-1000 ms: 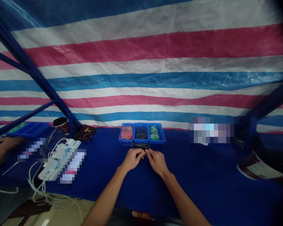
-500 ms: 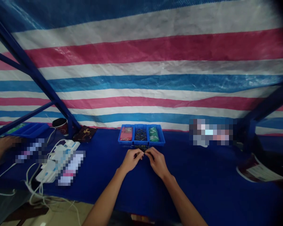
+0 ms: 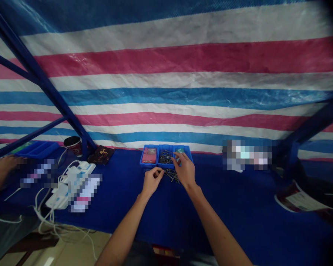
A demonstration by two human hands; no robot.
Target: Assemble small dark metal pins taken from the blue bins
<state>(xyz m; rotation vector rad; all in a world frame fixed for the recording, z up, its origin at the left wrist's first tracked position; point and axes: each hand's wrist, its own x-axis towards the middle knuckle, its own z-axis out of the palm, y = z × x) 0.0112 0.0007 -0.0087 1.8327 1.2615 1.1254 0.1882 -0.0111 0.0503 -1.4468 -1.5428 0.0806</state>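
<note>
My left hand (image 3: 152, 181) is closed in a pinch at the left end of a loose pile of dark screws (image 3: 172, 176) on the blue tabletop. Whatever its fingertips hold is too small to make out. My right hand (image 3: 185, 169) is raised over the front of the bins, fingers curled with thumb and fingertips together at the right side of the middle blue bin (image 3: 165, 166), which holds more screws (image 3: 165, 156). Anything in that pinch cannot be made out. This hand partly covers the right bin (image 3: 190, 151) with green contents. The left bin (image 3: 149, 165) holds a red packet.
Left of my arms lie a white power strip (image 3: 59, 197) with cables and a dark brown packet (image 3: 101, 154). A cup (image 3: 73, 146) stands by the blue frame post. Another person's hand (image 3: 5, 164) is at far left, near a blue tray (image 3: 40, 149).
My right hand has lifted from the screw pile and moved forward to the bins. My left hand has shifted slightly left and forward, still pinched. More of the pile shows between them.
</note>
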